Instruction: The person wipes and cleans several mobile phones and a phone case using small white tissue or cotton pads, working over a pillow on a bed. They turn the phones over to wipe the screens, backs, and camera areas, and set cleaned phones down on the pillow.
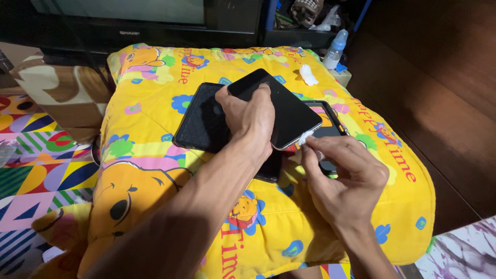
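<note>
Left hand: the left hand (250, 116) clamps a black tablet (281, 106) at centre frame, fingers curled over its upper edge, tilting it above the cushion.
Right hand: the right hand (343, 178), lower right of centre, pinches a small white wad (306, 137) between thumb and fingertips, pressed to the tablet's lower corner.
Beneath: a black tablet case (204, 121) lies open and flat, partly under the tablet.
Surface: a yellow cartoon-bear cushion (155, 175) fills mid-frame.
Upper right: a second white wad (308, 75) lies on the cushion; just beyond its corner stands a small clear bottle (335, 49).
Top: a dark television (129, 15).
</note>
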